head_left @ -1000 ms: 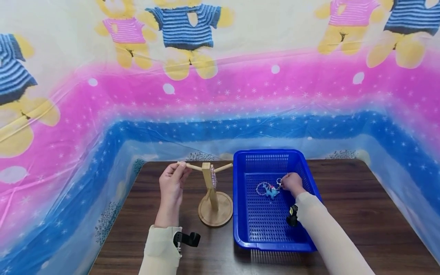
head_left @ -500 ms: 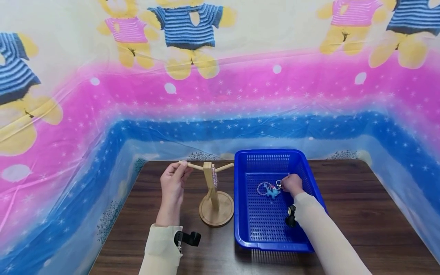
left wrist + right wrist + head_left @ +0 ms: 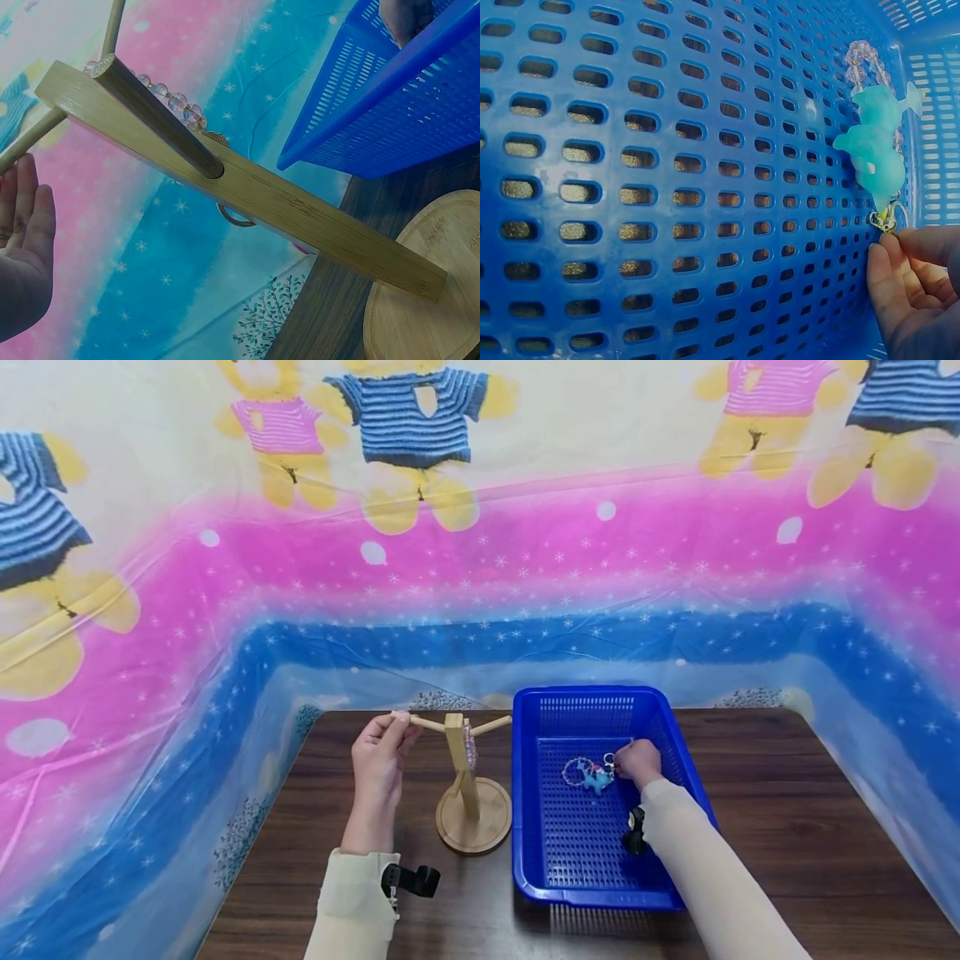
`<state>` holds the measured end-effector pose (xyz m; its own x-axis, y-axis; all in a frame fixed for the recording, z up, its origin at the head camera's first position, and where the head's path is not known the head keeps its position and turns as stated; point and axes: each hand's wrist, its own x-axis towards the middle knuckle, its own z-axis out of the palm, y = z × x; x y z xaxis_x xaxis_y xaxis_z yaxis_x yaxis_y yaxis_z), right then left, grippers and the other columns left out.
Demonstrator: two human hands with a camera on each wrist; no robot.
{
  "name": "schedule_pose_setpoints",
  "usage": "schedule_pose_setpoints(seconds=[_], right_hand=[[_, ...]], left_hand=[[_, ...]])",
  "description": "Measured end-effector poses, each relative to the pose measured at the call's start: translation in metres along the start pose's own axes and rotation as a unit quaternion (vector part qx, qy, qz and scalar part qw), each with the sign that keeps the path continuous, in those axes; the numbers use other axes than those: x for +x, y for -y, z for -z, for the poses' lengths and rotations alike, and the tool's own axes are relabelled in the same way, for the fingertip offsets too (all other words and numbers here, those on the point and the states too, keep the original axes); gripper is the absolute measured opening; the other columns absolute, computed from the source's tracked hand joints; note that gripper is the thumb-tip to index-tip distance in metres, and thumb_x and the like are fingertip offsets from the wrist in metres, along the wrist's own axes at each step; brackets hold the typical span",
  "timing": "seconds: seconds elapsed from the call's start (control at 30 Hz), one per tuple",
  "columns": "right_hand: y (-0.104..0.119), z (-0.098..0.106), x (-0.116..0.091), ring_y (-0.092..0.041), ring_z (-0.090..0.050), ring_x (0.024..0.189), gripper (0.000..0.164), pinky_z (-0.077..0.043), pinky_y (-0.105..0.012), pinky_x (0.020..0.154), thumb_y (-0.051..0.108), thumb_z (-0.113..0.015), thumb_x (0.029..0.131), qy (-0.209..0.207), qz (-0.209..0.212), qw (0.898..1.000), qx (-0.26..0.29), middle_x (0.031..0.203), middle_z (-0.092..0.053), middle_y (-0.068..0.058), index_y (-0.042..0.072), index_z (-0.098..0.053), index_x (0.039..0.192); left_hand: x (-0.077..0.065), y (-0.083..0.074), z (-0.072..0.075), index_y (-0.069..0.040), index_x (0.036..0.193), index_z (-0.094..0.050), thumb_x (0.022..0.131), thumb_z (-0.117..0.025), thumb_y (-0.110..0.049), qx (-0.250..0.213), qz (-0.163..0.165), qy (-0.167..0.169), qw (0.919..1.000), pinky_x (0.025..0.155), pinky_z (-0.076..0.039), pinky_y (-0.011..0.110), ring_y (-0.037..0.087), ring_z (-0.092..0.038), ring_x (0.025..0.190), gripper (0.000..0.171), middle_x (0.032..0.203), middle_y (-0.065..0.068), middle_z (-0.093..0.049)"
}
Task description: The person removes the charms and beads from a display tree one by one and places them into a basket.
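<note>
My left hand pinches the outer end of a peg on a wooden stand with a round base. A string of clear beads with a metal ring hangs from the stand's far side. Inside the blue basket, my right hand pinches the metal clasp end of a keychain between thumb and fingertips. The keychain has a turquoise translucent animal charm and a loop of clear beads. In the right wrist view, it lies along the basket's slotted floor.
The basket stands to the right of the stand, close to its base. Both are on a dark wooden table. A printed cloth with bears and snowflakes hangs behind and at both sides.
The head view has shifted slightly. My right forearm has moved a little to the left, and the charm has turned slightly. Both hands keep the same holds.
</note>
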<state>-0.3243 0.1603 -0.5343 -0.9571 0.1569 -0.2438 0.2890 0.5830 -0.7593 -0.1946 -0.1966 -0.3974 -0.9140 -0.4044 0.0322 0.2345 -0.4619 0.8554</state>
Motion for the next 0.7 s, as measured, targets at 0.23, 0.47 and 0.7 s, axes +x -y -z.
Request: schedule_pose_setpoints(seconds=[0.23,0.47,0.7], right_hand=[[0.0000,0.0000,0.0002,-0.005,-0.057,0.048,0.022,-0.059,-0.022,0.052,-0.002,-0.052,0.086,-0.004,0.004,1.000,-0.013,0.059,-0.064,-0.003,0.003,-0.059,0.066],[-0.0009,0.0004,-0.0002,-0.006,-0.058,0.049,0.018,-0.060,-0.024,0.053,-0.001,-0.054,0.088,-0.006,0.004,1.000,-0.017,0.061,-0.066,-0.006,-0.002,-0.064,0.073],[0.0071,0.0068,-0.0033,-0.005,-0.058,0.051,0.016,-0.062,-0.025,0.057,0.001,-0.056,0.091,0.018,0.018,1.000,0.001,0.060,-0.063,-0.001,-0.009,-0.069,0.089]], left_hand=[[-0.0005,0.0002,-0.0006,-0.014,0.076,-0.067,0.099,-0.058,0.005,0.005,-0.004,-0.001,1.0000,0.078,-0.064,0.018,0.002,-0.072,0.070,0.031,0.075,-0.006,-0.074],[-0.0002,0.0012,-0.0003,-0.014,0.077,-0.067,0.099,-0.058,0.005,0.002,0.000,-0.001,1.0000,0.078,-0.064,0.018,0.002,-0.072,0.070,0.031,0.076,-0.006,-0.074],[-0.0013,0.0003,-0.0015,-0.014,0.075,-0.066,0.099,-0.056,0.006,-0.005,-0.002,-0.003,1.0000,0.077,-0.064,0.018,0.002,-0.072,0.069,0.032,0.076,-0.006,-0.074]])
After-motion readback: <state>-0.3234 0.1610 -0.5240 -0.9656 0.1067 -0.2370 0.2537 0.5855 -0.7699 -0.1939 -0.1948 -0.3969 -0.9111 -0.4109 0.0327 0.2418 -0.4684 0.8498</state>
